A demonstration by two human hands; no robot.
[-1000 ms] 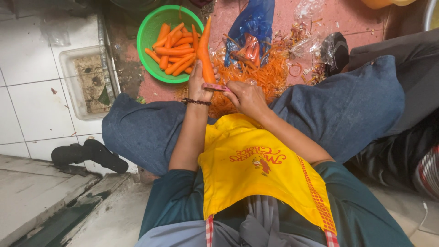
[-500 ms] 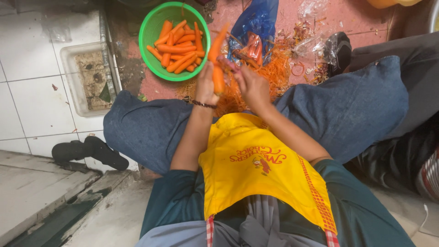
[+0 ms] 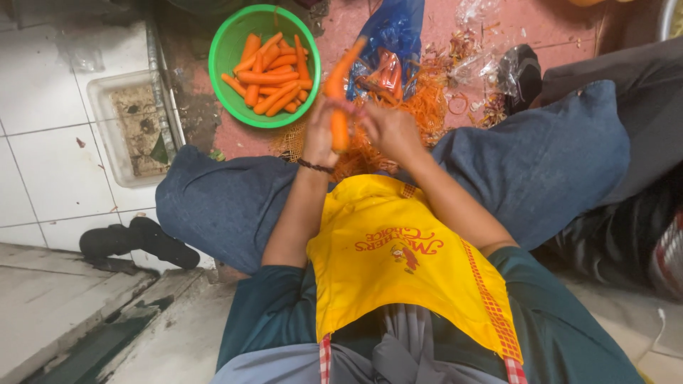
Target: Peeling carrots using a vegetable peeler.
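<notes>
We've got one long carrot point(image 3: 340, 92) in hand, bright orange, smooth & peeled-looking along the part we can see. It stands nearly upright, tilted a bit, tip pointing up-right twd the blue bag, lower end buried betw. our fingers. It sits above the heap of orange peelings, just right of the green bowl

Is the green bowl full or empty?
Partly full: the green bowl holds a loose pile of peeled carrots, with bare bowl showing around them.
</notes>
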